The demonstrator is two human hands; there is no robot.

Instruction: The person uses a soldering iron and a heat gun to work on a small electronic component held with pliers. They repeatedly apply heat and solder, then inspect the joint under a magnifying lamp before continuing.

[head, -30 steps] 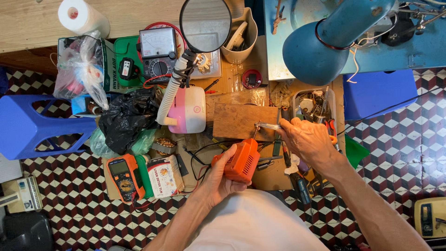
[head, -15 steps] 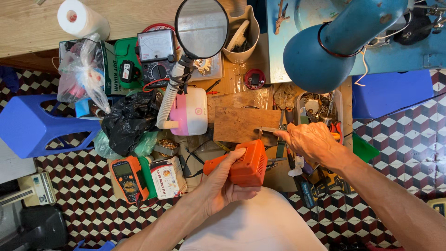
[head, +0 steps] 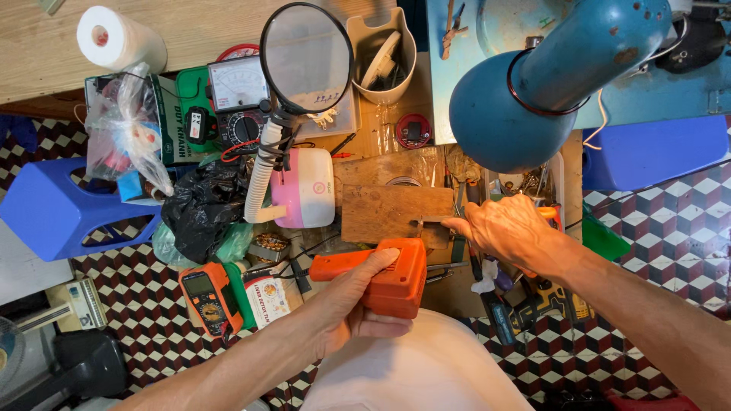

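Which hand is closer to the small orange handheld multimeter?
Left. The left hand, holding the orange plastic tool, is just right of the orange handheld multimeter; the right hand is farther right.

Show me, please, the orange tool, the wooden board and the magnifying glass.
orange tool (head: 397, 280): head view, its boxy body.
wooden board (head: 388, 211): head view, its top face.
magnifying glass (head: 306, 57): head view, its lens.

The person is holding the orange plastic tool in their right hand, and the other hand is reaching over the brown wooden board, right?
Not quite. The head view shows the orange plastic tool gripped in the left hand, not the right. It is the right hand that reaches over the brown wooden board.
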